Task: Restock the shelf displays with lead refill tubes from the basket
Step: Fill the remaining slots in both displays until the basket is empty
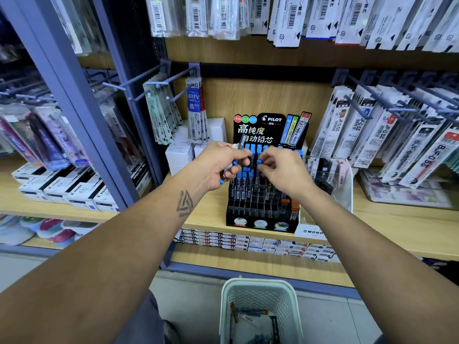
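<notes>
Tubes going into the Pilot rack, mid-slot

Going left to right. Left hand (224, 163) curled round a small bunch of lead refill tubes (240, 143), one clear tube poking up past the knuckles, blue caps showing under the fingers. Right hand (279, 170) pinching a single blue-capped tube (259, 162) over the upper rows of the black display rack (260, 194), which sits near the front edge of the wooden shelf (372, 219).

Best to line the tube up straight over an empty slot, drop it cap-up, match the row colour. Probably worth keeping the spare bunch clear of the rack, so nothing gets knocked.

Can't tell how many tubes in the left fist, nor which slot is targeted: knuckles cover it. Basket (260, 291) at the bottom edge cut off, contents murky.
</notes>
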{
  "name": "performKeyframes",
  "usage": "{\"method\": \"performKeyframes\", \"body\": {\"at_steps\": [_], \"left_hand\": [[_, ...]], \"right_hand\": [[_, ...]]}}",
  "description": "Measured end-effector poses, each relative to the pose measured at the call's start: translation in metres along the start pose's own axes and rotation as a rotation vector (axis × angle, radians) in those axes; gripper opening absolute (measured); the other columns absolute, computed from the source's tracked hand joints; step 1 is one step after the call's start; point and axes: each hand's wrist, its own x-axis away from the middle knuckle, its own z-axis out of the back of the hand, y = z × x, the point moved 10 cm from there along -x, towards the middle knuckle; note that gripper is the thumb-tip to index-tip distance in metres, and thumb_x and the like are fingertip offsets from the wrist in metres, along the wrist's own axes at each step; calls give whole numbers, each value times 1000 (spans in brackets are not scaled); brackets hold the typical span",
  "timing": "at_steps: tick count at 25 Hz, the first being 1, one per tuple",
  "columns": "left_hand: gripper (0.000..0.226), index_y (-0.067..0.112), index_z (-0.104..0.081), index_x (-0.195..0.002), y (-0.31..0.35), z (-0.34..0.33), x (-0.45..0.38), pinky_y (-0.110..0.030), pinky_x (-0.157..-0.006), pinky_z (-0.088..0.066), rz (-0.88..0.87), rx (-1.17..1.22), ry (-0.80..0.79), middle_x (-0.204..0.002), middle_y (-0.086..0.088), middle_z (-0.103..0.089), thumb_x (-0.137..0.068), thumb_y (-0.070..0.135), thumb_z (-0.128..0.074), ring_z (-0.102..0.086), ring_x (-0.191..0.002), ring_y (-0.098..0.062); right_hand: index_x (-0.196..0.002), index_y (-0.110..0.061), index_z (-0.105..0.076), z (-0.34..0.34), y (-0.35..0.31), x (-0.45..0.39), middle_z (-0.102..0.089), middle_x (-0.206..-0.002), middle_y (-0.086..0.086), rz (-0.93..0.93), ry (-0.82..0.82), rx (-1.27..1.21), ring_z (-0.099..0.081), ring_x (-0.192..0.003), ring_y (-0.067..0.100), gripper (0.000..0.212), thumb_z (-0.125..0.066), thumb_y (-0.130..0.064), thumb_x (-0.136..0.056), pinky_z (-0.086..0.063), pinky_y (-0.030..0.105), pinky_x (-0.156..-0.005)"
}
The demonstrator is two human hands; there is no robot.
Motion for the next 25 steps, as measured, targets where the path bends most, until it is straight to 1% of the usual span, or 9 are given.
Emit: {"method": "performKeyframes", "body": {"at_steps": [2, 5, 10, 14, 21, 23, 25], "left_hand": [[26, -11, -64, -112, 0, -1, 0, -16, -34, -23, -2, 3, -1, -73, -12, -65, -93, 6, -68, -39, -39, -10], [33, -14, -61, -118, 0, -2, 0, -16, -34, -23, -9, 12, -2, -71, -12, -65, -93, 6, -68, -39, -38, -10], [31, -13, -62, -117, 1, -4, 1, -16, -34, -23, -12, 4, -10, -71, -12, -64, -93, 6, -67, -39, -38, -9], [32, -14, -62, -118, 0, -6, -1, -16, -33, -23, -10, -7, -11, -72, -12, -64, -93, 6, -68, -39, -38, -9], [25, -10, -65, -113, -5, -12, 0, -15, -33, -22, 40, -44, -47, -66, -9, -59, -97, 10, -62, -38, -37, -9], [20, -5, -67, -108, -6, -14, 2, -16, -33, -22, 66, -49, -62, -67, -8, -58, -95, 8, -59, -37, -38, -10], [16, -2, -67, -103, -6, -17, 4, -16, -34, -21, 79, -48, -84, -69, -9, -58, -93, 5, -57, -37, -39, -11]], "right_hand": [[-108, -18, -69, -2, -2, 0, -74, -98, -2, 17, 4, 57, -68, -91, 18, 16, -71, -21, -92, -57, 42, -86], [-111, -20, -67, -5, -2, 1, -73, -100, -3, 16, 14, 90, -67, -92, 20, 20, -72, -20, -91, -57, 43, -84], [-105, -23, -65, -7, -1, 0, -70, -92, -4, 24, 12, 151, -66, -88, 23, 18, -73, -20, -90, -57, 44, -79], [-107, -21, -64, -9, -3, 2, -70, -95, -2, 46, 2, 183, -66, -90, 25, 19, -71, -20, -90, -57, 44, -77], [-103, -16, -68, -6, -6, 2, -71, -99, 3, 84, 16, 193, -65, -93, 27, 14, -69, -13, -90, -55, 43, -80], [-102, -16, -70, -5, -7, 2, -71, -98, 2, 97, 15, 189, -65, -92, 25, 13, -69, -12, -90, -55, 40, -80], [-101, -15, -72, -1, -7, 2, -72, -94, 0, 90, 32, 127, -65, -89, 20, 12, -67, -10, -91, -54, 34, -80]]}}
